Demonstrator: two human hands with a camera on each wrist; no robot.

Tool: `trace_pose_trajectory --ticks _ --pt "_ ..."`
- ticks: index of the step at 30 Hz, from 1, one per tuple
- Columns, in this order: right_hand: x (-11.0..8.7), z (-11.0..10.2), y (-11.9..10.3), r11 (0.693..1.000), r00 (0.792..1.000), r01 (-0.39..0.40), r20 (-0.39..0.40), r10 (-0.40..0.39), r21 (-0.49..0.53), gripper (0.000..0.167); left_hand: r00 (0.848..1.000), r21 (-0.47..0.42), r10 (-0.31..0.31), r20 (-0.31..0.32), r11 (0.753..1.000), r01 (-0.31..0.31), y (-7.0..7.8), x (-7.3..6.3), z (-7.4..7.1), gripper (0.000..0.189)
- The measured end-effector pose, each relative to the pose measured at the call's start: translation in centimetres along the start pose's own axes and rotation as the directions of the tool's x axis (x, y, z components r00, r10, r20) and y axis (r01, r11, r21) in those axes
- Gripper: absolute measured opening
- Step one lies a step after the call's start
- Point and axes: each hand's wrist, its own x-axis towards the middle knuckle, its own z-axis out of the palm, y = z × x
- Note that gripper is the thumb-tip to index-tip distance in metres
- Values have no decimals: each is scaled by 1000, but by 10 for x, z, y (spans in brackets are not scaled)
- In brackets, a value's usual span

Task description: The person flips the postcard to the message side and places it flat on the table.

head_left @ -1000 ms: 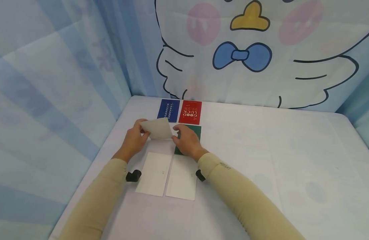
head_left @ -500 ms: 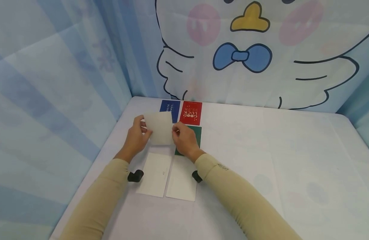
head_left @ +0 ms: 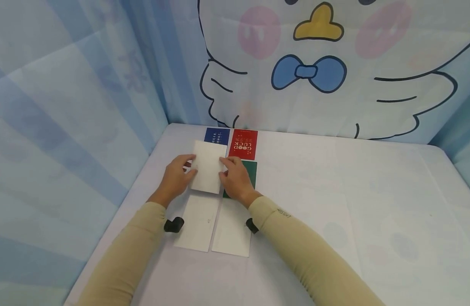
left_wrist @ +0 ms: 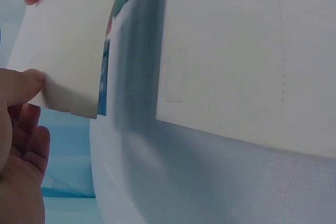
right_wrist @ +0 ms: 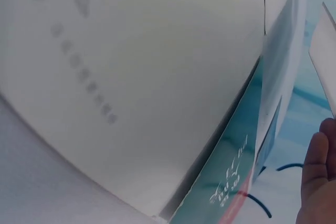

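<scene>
Our left hand (head_left: 175,174) pinches the left edge of a held card (head_left: 209,168), thumb on its pale face, while our right hand (head_left: 236,176) has finger and thumb closed at the opposite edge. We have that card raised above the white desk (head_left: 353,212), where, from the head view, it covers the lower part of the blue card (head_left: 217,136). Beside the blue one lies the red card (head_left: 243,144) (its GOOD LUCK lettering looks upside down to us), and just nearer to us is the green card (head_left: 251,170), partly hidden behind our right hand. Closer still, the left white card (head_left: 196,223) and the right white card (head_left: 231,229) lie side by side; our wrist views show faint grey printing on them, blurred on the right one. Behind the desk hangs a backdrop (head_left: 307,110) with a cartoon figure in a blue bow tie (head_left: 306,71).
</scene>
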Motion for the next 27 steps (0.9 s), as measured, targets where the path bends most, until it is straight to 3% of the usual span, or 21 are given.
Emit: trace_pose_trajectory --ticks 3,7,15,20,27 --pt "1 1 1 999 999 -22 43 23 -30 54 999 18 -23 50 1000 22 -2 1 2 48" --pt "4 1 2 989 993 -15 113 32 -146 60 993 37 -66 98 997 62 -5 3 6 51" --pt "9 2 3 926 979 9 191 68 -376 68 973 27 -153 172 988 151 -9 10 14 56" --pt "10 4 6 905 975 14 206 82 -425 69 962 22 -192 196 981 192 -10 11 18 57" --pt "12 4 9 898 970 5 222 103 -439 70 950 24 -217 223 976 217 -14 14 23 59"
